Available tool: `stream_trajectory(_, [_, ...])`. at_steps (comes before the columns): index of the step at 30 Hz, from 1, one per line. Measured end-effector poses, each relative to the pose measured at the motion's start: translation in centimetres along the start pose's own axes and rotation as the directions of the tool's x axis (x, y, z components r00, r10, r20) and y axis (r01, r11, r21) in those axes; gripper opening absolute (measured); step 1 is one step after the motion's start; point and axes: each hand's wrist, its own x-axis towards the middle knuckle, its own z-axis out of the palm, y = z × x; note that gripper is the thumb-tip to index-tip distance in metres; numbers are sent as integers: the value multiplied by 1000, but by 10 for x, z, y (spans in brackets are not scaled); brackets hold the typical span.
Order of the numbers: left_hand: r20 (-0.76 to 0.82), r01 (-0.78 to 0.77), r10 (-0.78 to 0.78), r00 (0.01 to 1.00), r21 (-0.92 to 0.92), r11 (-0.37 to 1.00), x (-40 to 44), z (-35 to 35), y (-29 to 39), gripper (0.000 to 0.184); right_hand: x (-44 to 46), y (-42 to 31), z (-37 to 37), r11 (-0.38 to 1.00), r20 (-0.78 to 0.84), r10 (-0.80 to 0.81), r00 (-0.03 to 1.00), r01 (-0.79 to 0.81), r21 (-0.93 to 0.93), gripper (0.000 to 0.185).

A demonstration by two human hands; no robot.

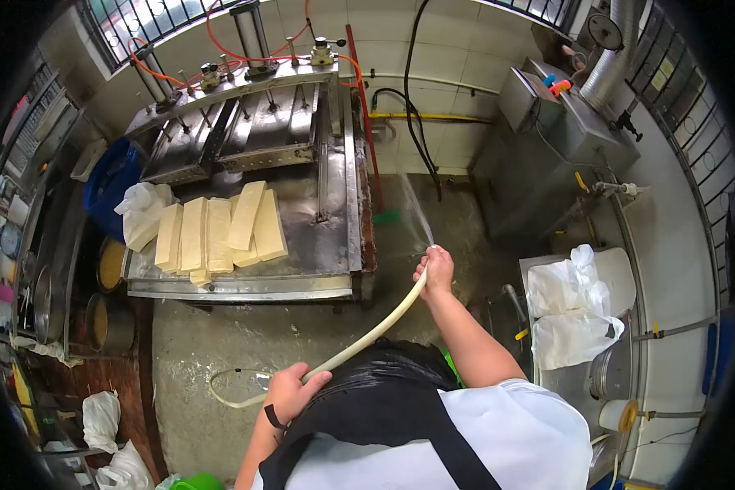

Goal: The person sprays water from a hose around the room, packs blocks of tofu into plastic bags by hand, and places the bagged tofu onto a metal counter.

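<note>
My right hand (437, 269) is closed around the end of a cream-coloured hose (376, 333), held out in front of me. A jet of water (417, 211) leaves that end and sprays forward toward the wet floor beside the steel press table. Close to my waist, my left hand (296, 390) is wrapped over a lower stretch of the same hose. Past that hand the hose curves away and loops on the floor at the left. Pale yellow slabs (208, 233), looking like pressed tofu, lie side by side on the press table (306, 245), apart from both hands.
Behind the slabs stands a pneumatic press (261, 135) with orange air lines. A white plastic bag (143, 214) and a blue barrel (110, 184) are at its left. Right are a large steel machine (523, 155) and a counter with white bags (572, 306). The floor (212, 343) looks wet.
</note>
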Motion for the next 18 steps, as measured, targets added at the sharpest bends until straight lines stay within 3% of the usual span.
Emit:
stream_trajectory(8, [67,57,-57,996,1,998,5,5,2,59,12,53,-70,992,-190,88,978,-104,-77,16])
stream_trajectory(14, [106,40,-42,993,21,999,9,5,8,59,7,45,-80,999,-151,-10,989,3,-45,18])
stream_trajectory(18, [110,21,-21,994,2,1000,12,7,11,58,17,56,-96,999,-139,4,990,-11,-50,18])
